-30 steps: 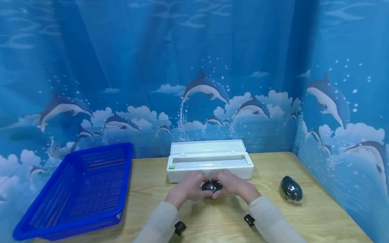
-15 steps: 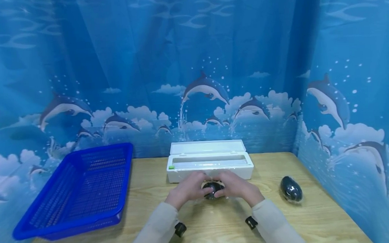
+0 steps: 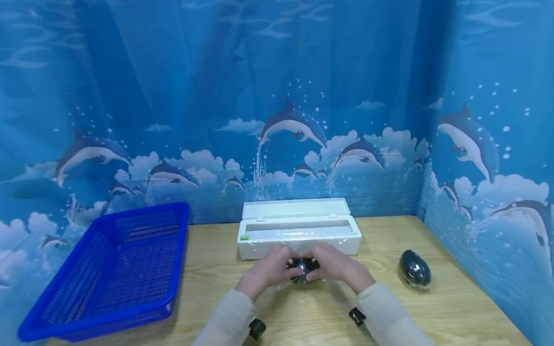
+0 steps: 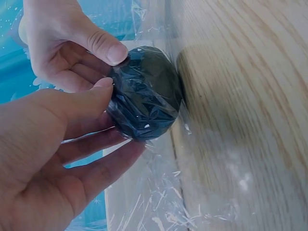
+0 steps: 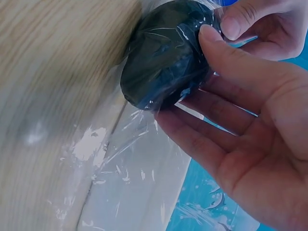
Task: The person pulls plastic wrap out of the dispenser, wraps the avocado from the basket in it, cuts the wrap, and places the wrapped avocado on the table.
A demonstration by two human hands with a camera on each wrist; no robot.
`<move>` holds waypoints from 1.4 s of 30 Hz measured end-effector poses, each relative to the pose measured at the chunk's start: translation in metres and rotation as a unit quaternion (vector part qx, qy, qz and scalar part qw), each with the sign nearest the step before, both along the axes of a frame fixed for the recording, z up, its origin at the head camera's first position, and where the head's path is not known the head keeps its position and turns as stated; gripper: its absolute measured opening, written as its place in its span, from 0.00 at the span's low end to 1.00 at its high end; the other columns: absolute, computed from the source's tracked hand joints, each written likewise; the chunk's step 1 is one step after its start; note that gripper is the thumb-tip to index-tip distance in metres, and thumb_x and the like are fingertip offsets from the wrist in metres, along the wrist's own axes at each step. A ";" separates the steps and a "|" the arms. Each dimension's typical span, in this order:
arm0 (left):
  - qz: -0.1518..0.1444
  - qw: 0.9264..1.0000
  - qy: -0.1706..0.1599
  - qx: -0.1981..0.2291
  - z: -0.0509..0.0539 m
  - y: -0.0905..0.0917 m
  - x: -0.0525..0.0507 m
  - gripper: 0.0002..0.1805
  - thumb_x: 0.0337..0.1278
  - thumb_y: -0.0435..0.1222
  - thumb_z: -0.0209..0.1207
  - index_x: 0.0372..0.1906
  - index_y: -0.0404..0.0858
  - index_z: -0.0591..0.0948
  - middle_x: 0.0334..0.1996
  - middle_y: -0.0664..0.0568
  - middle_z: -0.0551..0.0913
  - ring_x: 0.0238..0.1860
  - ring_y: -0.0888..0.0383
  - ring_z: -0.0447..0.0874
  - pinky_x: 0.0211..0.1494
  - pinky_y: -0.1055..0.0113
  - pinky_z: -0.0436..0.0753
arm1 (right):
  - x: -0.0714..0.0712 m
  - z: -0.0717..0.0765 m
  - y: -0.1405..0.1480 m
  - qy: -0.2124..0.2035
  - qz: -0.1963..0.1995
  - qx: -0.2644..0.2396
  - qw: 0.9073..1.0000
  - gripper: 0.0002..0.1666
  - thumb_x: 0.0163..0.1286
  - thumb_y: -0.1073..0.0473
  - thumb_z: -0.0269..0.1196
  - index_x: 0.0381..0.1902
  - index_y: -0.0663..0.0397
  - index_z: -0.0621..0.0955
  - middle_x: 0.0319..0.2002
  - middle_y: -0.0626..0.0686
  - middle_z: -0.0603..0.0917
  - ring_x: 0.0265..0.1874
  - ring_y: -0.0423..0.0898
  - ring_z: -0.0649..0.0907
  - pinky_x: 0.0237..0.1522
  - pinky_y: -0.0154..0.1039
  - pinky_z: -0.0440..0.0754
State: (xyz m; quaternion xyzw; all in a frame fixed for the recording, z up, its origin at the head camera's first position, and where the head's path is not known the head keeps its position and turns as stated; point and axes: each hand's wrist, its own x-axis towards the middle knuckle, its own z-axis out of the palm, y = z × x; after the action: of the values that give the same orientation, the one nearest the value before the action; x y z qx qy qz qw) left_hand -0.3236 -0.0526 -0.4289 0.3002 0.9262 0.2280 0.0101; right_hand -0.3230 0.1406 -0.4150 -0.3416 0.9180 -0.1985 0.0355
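Observation:
A dark, smooth, egg-shaped object [image 3: 300, 277], its exact kind unclear, sits on the table in front of the white box. Clear plastic wrap [image 4: 159, 197] covers it and spreads loosely over the wood beside it. From the left side my left hand [image 3: 271, 267] holds the wrapped object, thumb on top and fingers curled along its far side. On the opposite side my right hand [image 3: 333, 266] grips it likewise, and both thumbs press the film against its surface. In the right wrist view the dark object [image 5: 161, 57] looks tightly covered, with creases near the fingertips.
Behind the hands stands a white plastic-wrap dispenser [image 3: 299, 247], lid raised, with a green slider [image 3: 244, 238] at its left. A second wrapped dark object [image 3: 414, 269] lies at the right. A blue basket [image 3: 101, 319] occupies the left side. Dolphin-printed curtains border the table.
Both thumbs have drawn slightly apart and moved over the dark object, leaving more of it visible between the hands. The basket, the dispenser and the second object have stayed put.

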 end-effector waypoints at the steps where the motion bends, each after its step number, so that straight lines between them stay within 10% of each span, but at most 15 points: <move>1: -0.002 1.000 0.001 0.000 0.000 0.000 0.000 0.12 0.61 0.39 0.71 0.49 0.44 0.89 0.46 0.54 0.91 0.43 0.65 0.87 0.49 0.74 0.85 | 0.000 0.000 0.001 0.001 0.004 -0.001 1.000 0.22 0.56 0.61 0.78 0.49 0.57 0.87 0.47 0.55 0.90 0.48 0.51 0.87 0.56 0.50 0.86; 23: -0.008 0.998 0.061 0.008 0.016 -0.025 -0.003 0.17 0.64 0.38 0.69 0.54 0.34 0.86 0.49 0.42 0.90 0.50 0.48 0.89 0.56 0.55 0.88 | 0.004 0.010 0.007 -0.027 -0.016 -0.007 0.999 0.32 0.61 0.57 0.76 0.61 0.63 0.81 0.60 0.66 0.84 0.59 0.63 0.84 0.64 0.60 0.81; 34: 0.082 0.990 0.088 0.070 0.031 -0.074 -0.014 0.22 0.58 0.34 0.72 0.57 0.33 0.84 0.55 0.41 0.86 0.59 0.42 0.83 0.66 0.46 0.82 | 0.000 0.018 0.012 -0.031 -0.028 0.008 0.999 0.33 0.65 0.57 0.74 0.64 0.67 0.78 0.62 0.65 0.83 0.56 0.62 0.86 0.63 0.58 0.82; 42: 0.160 0.981 0.042 0.101 0.028 -0.101 -0.029 0.30 0.55 0.36 0.74 0.64 0.36 0.80 0.66 0.39 0.78 0.68 0.40 0.75 0.71 0.43 0.78 | -0.004 0.018 0.010 -0.031 -0.029 0.020 0.999 0.35 0.64 0.54 0.74 0.65 0.65 0.78 0.62 0.62 0.84 0.57 0.60 0.85 0.65 0.59 0.80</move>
State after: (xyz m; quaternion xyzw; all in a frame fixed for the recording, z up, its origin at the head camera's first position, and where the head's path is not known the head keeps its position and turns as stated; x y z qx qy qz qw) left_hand -0.3521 -0.1531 -0.4005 0.1567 0.9342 0.3057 -0.0961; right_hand -0.3268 0.1502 -0.3970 -0.3078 0.9296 -0.1919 0.0651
